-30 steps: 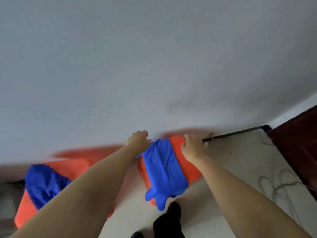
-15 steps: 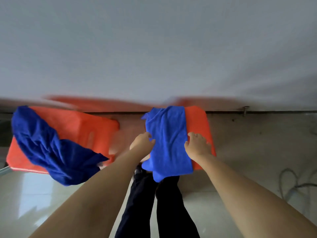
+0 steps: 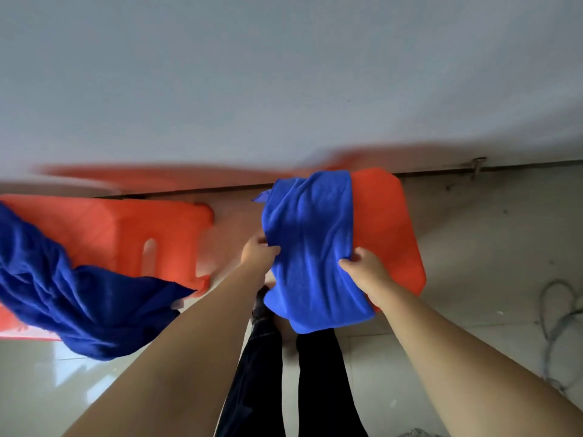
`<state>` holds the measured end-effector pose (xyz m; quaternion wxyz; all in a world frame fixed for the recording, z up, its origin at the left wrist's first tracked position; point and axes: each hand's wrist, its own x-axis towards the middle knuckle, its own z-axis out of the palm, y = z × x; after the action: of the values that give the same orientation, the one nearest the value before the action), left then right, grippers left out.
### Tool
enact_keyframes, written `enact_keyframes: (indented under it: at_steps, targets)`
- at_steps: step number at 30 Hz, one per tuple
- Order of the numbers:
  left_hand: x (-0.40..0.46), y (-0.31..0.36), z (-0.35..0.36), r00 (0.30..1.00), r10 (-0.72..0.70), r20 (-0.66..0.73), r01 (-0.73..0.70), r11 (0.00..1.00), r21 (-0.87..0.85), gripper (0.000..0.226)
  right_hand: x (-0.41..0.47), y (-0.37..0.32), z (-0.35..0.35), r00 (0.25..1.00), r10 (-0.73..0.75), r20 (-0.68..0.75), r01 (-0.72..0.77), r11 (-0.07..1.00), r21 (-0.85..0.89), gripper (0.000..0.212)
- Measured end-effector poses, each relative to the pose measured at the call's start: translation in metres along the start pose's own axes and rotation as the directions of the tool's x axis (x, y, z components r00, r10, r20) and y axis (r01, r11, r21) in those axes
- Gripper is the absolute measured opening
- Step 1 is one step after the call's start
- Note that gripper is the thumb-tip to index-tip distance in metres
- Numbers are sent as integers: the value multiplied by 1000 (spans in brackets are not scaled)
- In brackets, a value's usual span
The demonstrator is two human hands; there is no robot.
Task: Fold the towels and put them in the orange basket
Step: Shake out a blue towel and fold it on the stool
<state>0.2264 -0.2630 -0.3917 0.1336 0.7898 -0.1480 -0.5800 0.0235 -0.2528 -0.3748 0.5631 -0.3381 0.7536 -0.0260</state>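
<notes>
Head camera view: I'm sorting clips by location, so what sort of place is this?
Probably a bare indoor room, perhaps in a home. A tiled floor meets a plain grey wall, loose cables lie on the floor, and blue towels drape over orange plastic baskets.

Your folded towel (image 3: 310, 247) hides the left part of the orange stool (image 3: 385, 228) beneath it and the fingertips of your right hand (image 3: 366, 272). The left edge cuts off the loose towel (image 3: 63, 294) and the orange basket (image 3: 126, 231), which is motion-blurred.
</notes>
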Motion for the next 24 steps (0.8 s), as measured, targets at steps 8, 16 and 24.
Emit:
enact_keyframes:
  at_steps: [8, 16, 24]
  targets:
    - [-52, 27, -6, 974, 94, 207, -93, 996, -16, 5, -48, -37, -16, 952, -10, 305, -98, 936, 337, 35]
    - [-158, 106, -56, 929, 131, 345, 46, 887, -459, 17, -144, -82, -75, 958, -176, 225, -21, 743, 669, 25]
    - [-270, 183, -93, 849, 331, 412, -99, 866, -491, 31, -253, -148, -135, 907, -401, 131, 132, 565, 814, 26]
